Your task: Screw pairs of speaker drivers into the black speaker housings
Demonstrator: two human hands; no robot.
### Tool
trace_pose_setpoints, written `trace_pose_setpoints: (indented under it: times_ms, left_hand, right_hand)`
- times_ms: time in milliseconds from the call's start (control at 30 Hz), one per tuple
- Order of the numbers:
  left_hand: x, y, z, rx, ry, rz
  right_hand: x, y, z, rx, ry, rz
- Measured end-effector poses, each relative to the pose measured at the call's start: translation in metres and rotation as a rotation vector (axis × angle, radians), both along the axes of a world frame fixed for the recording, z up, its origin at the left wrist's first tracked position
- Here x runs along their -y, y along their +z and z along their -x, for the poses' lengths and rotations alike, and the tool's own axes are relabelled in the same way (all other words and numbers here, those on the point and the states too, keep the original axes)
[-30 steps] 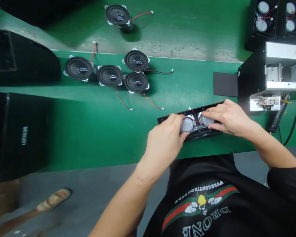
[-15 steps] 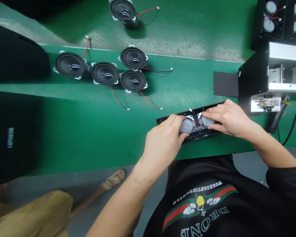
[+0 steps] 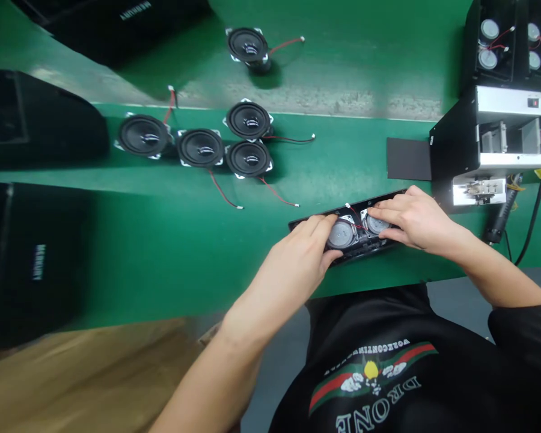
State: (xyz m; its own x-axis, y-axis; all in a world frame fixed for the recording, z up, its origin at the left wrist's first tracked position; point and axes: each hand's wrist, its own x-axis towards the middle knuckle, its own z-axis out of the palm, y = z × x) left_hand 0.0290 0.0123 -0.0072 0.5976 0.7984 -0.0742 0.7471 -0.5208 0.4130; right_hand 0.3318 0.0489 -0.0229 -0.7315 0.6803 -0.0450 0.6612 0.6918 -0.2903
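Note:
A long black panel [image 3: 363, 247] lies slightly tilted on the green bench near its front edge, with two small round grey-backed speakers in it. My left hand [image 3: 297, 249] grips the panel's left part, thumb on the near side and fingers on the far side, beside the left speaker [image 3: 342, 234]. On the right speaker [image 3: 375, 223], my right hand [image 3: 421, 219] has its thumb and fingers closed around the edge. Thin red wires with a white plug [image 3: 348, 206] run between the two speakers. My hands hide both ends of the panel.
Several black cone speakers [image 3: 201, 148] with red leads stand at the back left. Large black cabinets [image 3: 36, 120] line the left side. To the right are a dark flat sheet [image 3: 409, 159], a black-and-silver machine [image 3: 455, 144] and open black boxes [image 3: 500, 12]. A person's tan clothing [image 3: 94, 373] shows at lower left.
The view has shifted, so the bench things sit lower in it. My left hand has eased back a little, baring more of the left speaker. The tan-clothed person has come closer to the bench.

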Motion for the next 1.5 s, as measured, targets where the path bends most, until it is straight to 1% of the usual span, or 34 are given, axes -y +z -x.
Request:
trace_pose_setpoints:
  times_ms: [67,100,133,167,233,267,300,333,400,433,500,600,667,700,767,800,833,867,933,1000,1033,1100,1167,1200,1267,1333,1367,1433,1500]
  left_hand:
    - [-0.005,0.015,0.014,0.05,-0.034,-0.07]
    - [-0.013,0.024,0.02,0.061,-0.027,-0.103]
    - [-0.026,0.033,0.025,0.058,-0.004,-0.127]
    - [-0.046,0.04,0.029,0.041,0.045,-0.143]
    - [-0.099,0.052,0.033,-0.038,0.181,-0.148]
    - [-0.13,0.056,0.035,-0.098,0.304,-0.164]
    - [-0.163,0.059,0.038,-0.129,0.386,-0.201]
    - [-0.193,0.06,0.042,-0.149,0.437,-0.23]
    - [-0.244,0.057,0.053,-0.191,0.554,-0.272]
    - [-0.263,0.054,0.06,-0.215,0.613,-0.275]
    - [-0.287,0.044,0.071,-0.25,0.712,-0.25]
    - [-0.301,0.026,0.082,-0.257,0.806,-0.199]
    - [-0.303,0.02,0.084,-0.231,0.836,-0.193]
    - [-0.302,0.019,0.085,-0.212,0.847,-0.199]
    - [-0.293,0.023,0.088,-0.168,0.87,-0.231]
    - [-0.284,0.026,0.09,-0.147,0.885,-0.254]
    - [-0.27,0.031,0.093,-0.127,0.902,-0.281]
    - [-0.251,0.035,0.096,-0.109,0.919,-0.31]
    - [-0.201,0.04,0.101,-0.082,0.947,-0.361]
    - [-0.139,0.039,0.104,-0.062,0.961,-0.395]
    - [-0.106,0.036,0.106,-0.056,0.965,-0.401]
    - [-0.045,0.025,0.109,-0.05,0.96,-0.388]
    - [0.002,0.01,0.114,-0.047,0.968,-0.377]
    - [0.02,0.003,0.117,-0.053,0.978,-0.369]
    - [0.044,-0.012,0.127,-0.108,1.023,-0.352]
    - [0.055,-0.023,0.137,-0.183,1.061,-0.315]
    - [0.058,-0.028,0.142,-0.214,1.075,-0.295]
    - [0.06,-0.035,0.149,-0.238,1.09,-0.266]
    - [0.06,-0.041,0.153,-0.231,1.094,-0.257]
  right_hand:
    - [0.002,0.001,0.003,-0.03,0.004,-0.053]
    - [0.003,0.001,0.004,-0.051,0.006,-0.088]
    - [0.004,0.002,0.006,-0.077,0.008,-0.127]
    - [0.005,0.003,0.008,-0.106,0.009,-0.168]
    - [0.007,0.006,0.01,-0.18,-0.001,-0.254]
    - [0.009,0.008,0.01,-0.226,-0.016,-0.301]
    - [0.012,0.009,0.01,-0.274,-0.035,-0.345]
    - [0.015,0.009,0.009,-0.324,-0.06,-0.383]
    - [0.021,0.008,0.006,-0.425,-0.126,-0.426]
    - [0.025,0.007,0.004,-0.475,-0.164,-0.431]
    - [0.031,0.003,0.001,-0.553,-0.238,-0.419]
    - [0.03,0.003,0.002,-0.601,-0.282,-0.39]
    - [0.02,0.01,0.006,-0.608,-0.262,-0.378]
    - [0.011,0.015,0.009,-0.605,-0.248,-0.381]
    - [-0.015,0.028,0.021,-0.566,-0.232,-0.392]
    - [-0.031,0.034,0.029,-0.52,-0.233,-0.39]
    - [-0.051,0.041,0.038,-0.464,-0.237,-0.373]
    - [-0.072,0.046,0.05,-0.365,-0.243,-0.314]
    - [-0.119,0.055,0.077,-0.258,-0.243,-0.242]
    - [-0.169,0.059,0.106,-0.144,-0.248,-0.189]
    - [-0.193,0.059,0.119,-0.078,-0.252,-0.159]
    - [-0.236,0.053,0.142,0.059,-0.267,-0.107]
    - [-0.269,0.041,0.159,0.183,-0.279,-0.069]
    - [-0.28,0.034,0.165,0.234,-0.283,-0.055]
    - [-0.294,0.021,0.172,0.316,-0.299,-0.032]
    - [-0.3,0.012,0.174,0.365,-0.311,-0.023]
    - [-0.301,0.011,0.173,0.379,-0.313,-0.024]
    - [-0.301,0.014,0.169,0.399,-0.31,-0.03]
    - [-0.296,0.024,0.163,0.425,-0.304,-0.024]
